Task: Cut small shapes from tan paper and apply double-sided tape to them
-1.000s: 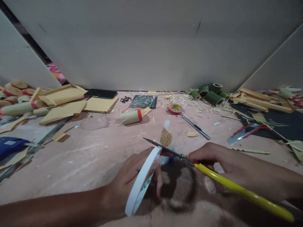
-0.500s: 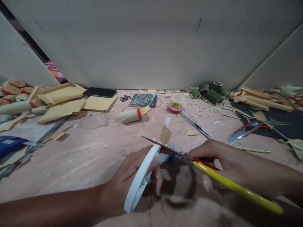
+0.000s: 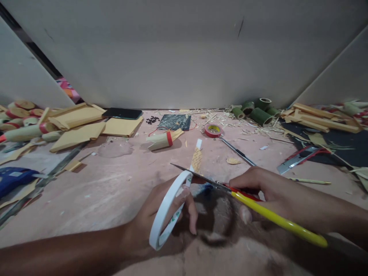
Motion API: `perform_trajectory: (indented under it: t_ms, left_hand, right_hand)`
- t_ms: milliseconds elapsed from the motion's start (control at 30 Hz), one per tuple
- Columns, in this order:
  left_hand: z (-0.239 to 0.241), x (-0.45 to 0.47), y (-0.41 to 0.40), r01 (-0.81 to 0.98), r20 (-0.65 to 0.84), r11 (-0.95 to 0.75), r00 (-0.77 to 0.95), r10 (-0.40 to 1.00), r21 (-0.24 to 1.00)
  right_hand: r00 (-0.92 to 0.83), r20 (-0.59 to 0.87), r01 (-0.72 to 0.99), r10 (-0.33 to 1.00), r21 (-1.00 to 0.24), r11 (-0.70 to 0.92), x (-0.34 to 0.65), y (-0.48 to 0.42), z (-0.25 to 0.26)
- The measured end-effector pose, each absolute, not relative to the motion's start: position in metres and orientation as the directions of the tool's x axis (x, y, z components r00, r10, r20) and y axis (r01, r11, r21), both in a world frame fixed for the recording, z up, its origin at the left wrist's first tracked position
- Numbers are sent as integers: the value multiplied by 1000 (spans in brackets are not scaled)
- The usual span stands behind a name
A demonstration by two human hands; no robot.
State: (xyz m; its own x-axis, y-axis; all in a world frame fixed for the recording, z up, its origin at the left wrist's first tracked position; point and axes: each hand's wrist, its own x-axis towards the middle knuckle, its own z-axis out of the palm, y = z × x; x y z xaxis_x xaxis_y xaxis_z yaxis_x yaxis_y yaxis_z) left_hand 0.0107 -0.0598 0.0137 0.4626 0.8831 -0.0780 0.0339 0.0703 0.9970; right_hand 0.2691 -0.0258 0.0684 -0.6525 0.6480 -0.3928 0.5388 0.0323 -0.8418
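Looped round the fingers of my left hand (image 3: pixel 163 203) is a roll of white tape (image 3: pixel 156 225), with green print on its inner side. A free strip of the tape (image 3: pixel 199 144) sticks out away from me, with a brown patterned piece of paper (image 3: pixel 197 159) on it. My right hand (image 3: pixel 264 191) is closed on a pair of scissors (image 3: pixel 276 218) with one yellow and one red handle. Their blades point left and lie across the strip close to the roll. Whether the blades touch the tape I cannot tell.
Beyond my hands lie a cut bamboo piece (image 3: pixel 161 141) with a red band, a red tape roll (image 3: pixel 213 131) and a knife (image 3: pixel 238 152). Green bamboo tubes (image 3: pixel 261 116) stand at the back right. Folded tan pieces (image 3: pixel 77 136) and a blue tool (image 3: pixel 17 180) are left.
The scissors and tape roll have shifted slightly left. The yellow handle has swung up closer to the red one. The strip's far end now tilts further left.
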Motion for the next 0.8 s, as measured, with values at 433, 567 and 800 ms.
perform_trajectory:
  t_ms: [433, 567, 800]
  left_hand:
    - [25, 0, -69, -294, -39, 80, 140, 989, 952]
    - [47, -27, -44, -123, 13, -5, 59, 998, 992]
    - [57, -53, -3, 213, -88, 25, 290, 953, 977]
  right_hand:
    - [-615, -262, 707, 744, -601, 372, 267, -27, 63]
    - [-618, -203, 758, 760, -412, 506, 261, -33, 65]
    - [-644, -172, 764, 746, -195, 615, 255, -41, 58]
